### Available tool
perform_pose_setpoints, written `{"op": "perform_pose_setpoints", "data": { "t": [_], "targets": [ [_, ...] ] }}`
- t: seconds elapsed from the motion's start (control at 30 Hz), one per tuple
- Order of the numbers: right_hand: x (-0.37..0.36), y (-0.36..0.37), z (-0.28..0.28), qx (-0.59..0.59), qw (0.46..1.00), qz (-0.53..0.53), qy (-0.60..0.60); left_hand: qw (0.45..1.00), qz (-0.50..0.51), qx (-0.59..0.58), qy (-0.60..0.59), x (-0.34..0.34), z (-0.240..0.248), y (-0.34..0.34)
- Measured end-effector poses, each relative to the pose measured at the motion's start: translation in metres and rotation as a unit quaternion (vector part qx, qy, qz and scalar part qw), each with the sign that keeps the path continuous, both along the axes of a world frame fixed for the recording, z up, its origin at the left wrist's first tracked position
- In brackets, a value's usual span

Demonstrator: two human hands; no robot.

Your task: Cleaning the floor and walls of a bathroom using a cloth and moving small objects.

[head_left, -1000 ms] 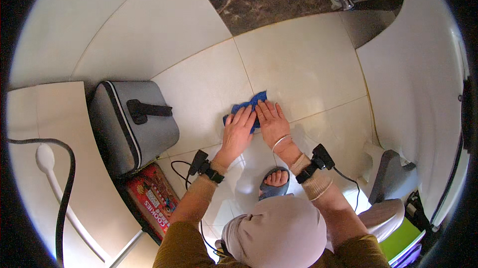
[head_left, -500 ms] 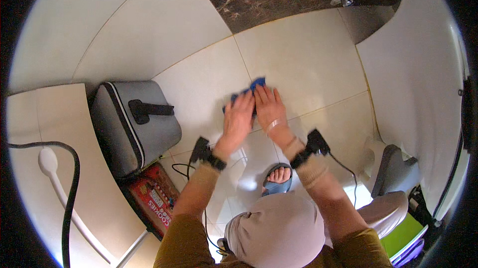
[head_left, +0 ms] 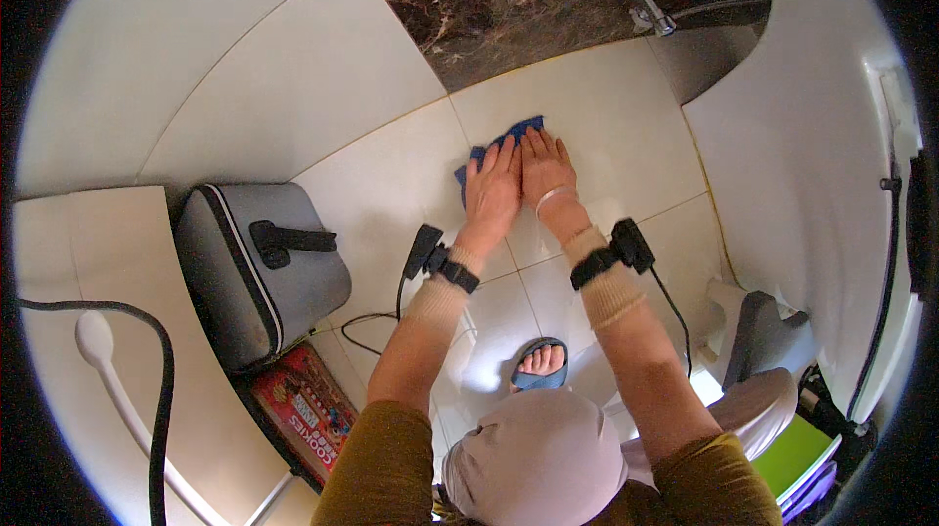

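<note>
Both hands lie flat, side by side, on a crumpled dark blue cloth (head_left: 529, 125) spread on pale floor tiles (head_left: 587, 86). My left hand (head_left: 493, 184) covers the cloth's middle, fingers stretched forward and slightly apart. Against it on the right, my right hand (head_left: 549, 169) presses the cloth with its fingers extended. Much of the cloth is hidden under them; its edges show at the left and beyond the fingertips. Each wrist wears a black strap with a small device, and a thin bracelet circles the right wrist.
To the left stand a grey zippered case (head_left: 279, 252), a red cookie box (head_left: 303, 409) and a white cabinet (head_left: 108, 242) with a black cable. A metal tap (head_left: 648, 8) juts from dark marble at the far side. A slippered foot (head_left: 541, 363) is close by; white curved fixture (head_left: 812, 154) right.
Both hands have slid the cloth forward and a little to the right across the tiles. The arms are stretched farther out, and the view has shifted slightly.
</note>
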State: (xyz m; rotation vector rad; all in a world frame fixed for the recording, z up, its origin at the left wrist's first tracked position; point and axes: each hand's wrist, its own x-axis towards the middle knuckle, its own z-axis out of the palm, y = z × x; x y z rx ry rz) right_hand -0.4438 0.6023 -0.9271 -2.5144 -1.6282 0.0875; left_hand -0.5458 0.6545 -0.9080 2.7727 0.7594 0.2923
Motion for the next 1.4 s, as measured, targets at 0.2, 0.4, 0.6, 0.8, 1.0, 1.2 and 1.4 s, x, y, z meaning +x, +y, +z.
{"op": "perform_pose_setpoints", "data": {
  "t": [0.2, 0.4, 0.6, 0.8, 1.0, 1.2, 1.4],
  "targets": [
    [-0.043, -0.092, 0.009, -0.054, 0.997, 0.043, 0.044, 0.994, -0.069, -0.021, 0.087, -0.050, -0.007, -0.066],
    [-0.054, -0.112, 0.015, -0.060, 0.997, 0.042, 0.032, 0.991, -0.088, -0.020, 0.100, -0.060, -0.006, -0.082],
    [0.019, -0.060, 0.010, -0.019, 0.998, -0.058, 0.028, 0.997, -0.056, 0.035, 0.035, 0.040, -0.025, 0.008],
    [0.038, -0.170, 0.016, -0.064, 0.987, -0.141, 0.029, 0.996, 0.010, 0.082, 0.033, 0.060, -0.028, 0.059],
    [0.057, -0.244, 0.002, -0.043, 0.982, -0.181, 0.017, 0.989, 0.065, 0.112, 0.072, 0.047, -0.021, 0.076],
    [0.050, -0.278, -0.012, -0.027, 0.971, -0.232, 0.051, 0.959, 0.214, 0.129, 0.131, -0.040, -0.024, 0.040],
    [0.019, -0.251, -0.006, 0.065, 0.972, -0.220, 0.052, 0.967, -0.048, 0.142, 0.204, -0.114, -0.006, -0.144]
  ]
}}
